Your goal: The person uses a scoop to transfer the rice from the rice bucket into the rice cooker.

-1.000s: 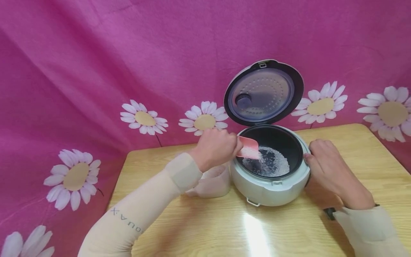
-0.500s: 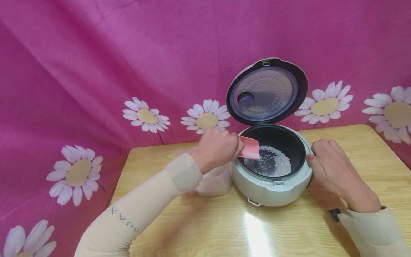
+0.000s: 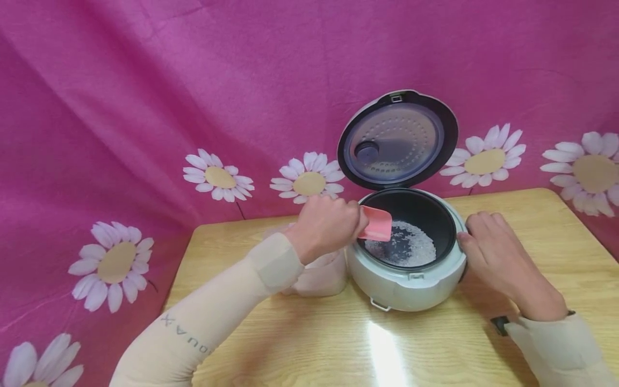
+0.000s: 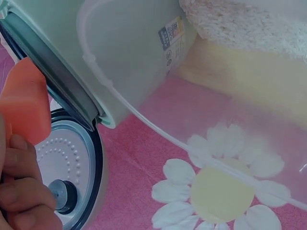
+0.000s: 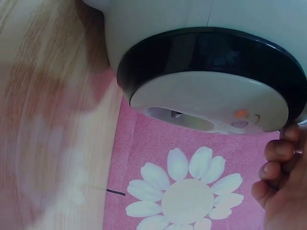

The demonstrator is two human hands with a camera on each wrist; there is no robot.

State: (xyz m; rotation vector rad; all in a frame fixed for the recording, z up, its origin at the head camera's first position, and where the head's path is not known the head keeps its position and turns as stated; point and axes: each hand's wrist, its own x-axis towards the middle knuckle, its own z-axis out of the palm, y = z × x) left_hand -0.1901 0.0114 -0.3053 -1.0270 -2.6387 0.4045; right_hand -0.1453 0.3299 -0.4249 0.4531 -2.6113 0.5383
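In the head view my left hand (image 3: 325,224) grips a pink scoop (image 3: 379,224), tipped over the pot of a white rice cooker (image 3: 406,293). Little or no rice shows on the scoop. White rice grains (image 3: 419,248) lie in the dark pot, with part of its bottom bare. The cooker's lid (image 3: 420,134) stands raised at the back. My right hand (image 3: 500,258) holds the cooker's right side, its thumb near the rim; in the right wrist view the curled fingers (image 5: 277,151) meet the casing edge. The left hand hides the scoop's handle.
Left of the cooker, a translucent container (image 3: 323,279) stands partly behind my left forearm; the left wrist view shows rice (image 4: 240,24) in it. A wooden table (image 3: 300,344) carries everything, backed by a pink cloth (image 3: 251,80) with daisies.
Rice was falling from the scoop a second ago; now no falling grains show and the scoop is tipped further. The right hand stays at the cooker's side.
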